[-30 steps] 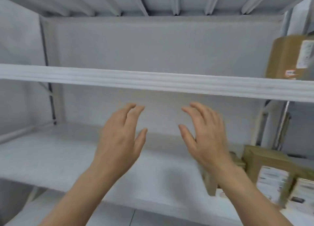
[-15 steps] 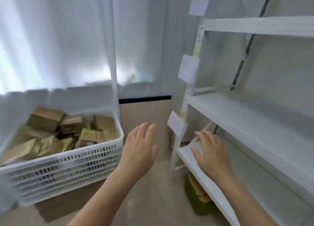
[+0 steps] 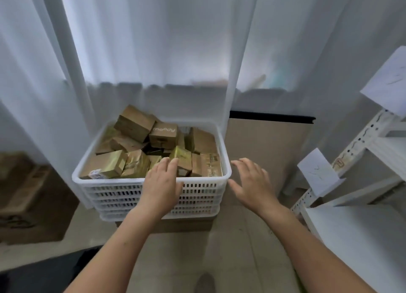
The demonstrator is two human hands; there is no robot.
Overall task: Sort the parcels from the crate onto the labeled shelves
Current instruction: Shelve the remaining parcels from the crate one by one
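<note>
While reaching down toward the white crate (image 3: 109, 193), keeping both hands open and apart, holding nothing. Stretching the left hand (image 3: 161, 182) over the near rim, with straight fingers just above a small shiny parcel (image 3: 182, 155); touching it or not, cannot tell. Hanging the right hand (image 3: 250, 182) with spread fingers just outside the right corner. Looking at many brown parcels (image 3: 134, 123) piled every which way inside, low down by the curtain (image 3: 153, 39), left of the shelves (image 3: 356, 233) with their paper labels (image 3: 318, 171).

Guessing about the feel: probably light, being small cardboard boxes, and stiff enough not to squash in a gentle hold. Maybe a bit slippery where wrapped in shiny tape. Best taking one from the top of the pile, thumb on one side and fingers on the other. Better not pulling one from below, or risking the others tumbling.

Compared with half a second earlier: now facing the pile in the middle of the view, not off at the left. No longer resting the right hand on the shelf edge. Bringing both hands much closer to the boxes.
</note>
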